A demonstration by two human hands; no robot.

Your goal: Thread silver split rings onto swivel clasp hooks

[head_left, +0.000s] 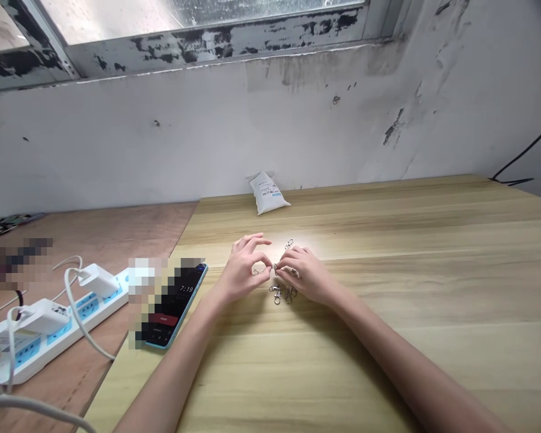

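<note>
My left hand point(246, 267) rests on the light wooden table point(388, 288), thumb and forefinger pinched together beside a small metal ring point(255, 272). My right hand point(303, 273) is closed in a pinch on a small metal clasp point(276, 267) held between the two hands. Both hands nearly touch at the fingertips. A little heap of metal clasps point(283, 293) lies just below them, partly under my right hand. One more clasp point(289, 243) lies alone just beyond my right hand.
A small white packet point(267, 192) stands near the wall at the table's back edge. A phone point(174, 305) with a lit screen lies to the left of my left arm. On the darker board further left sits a white power strip point(49, 328) with chargers and cables.
</note>
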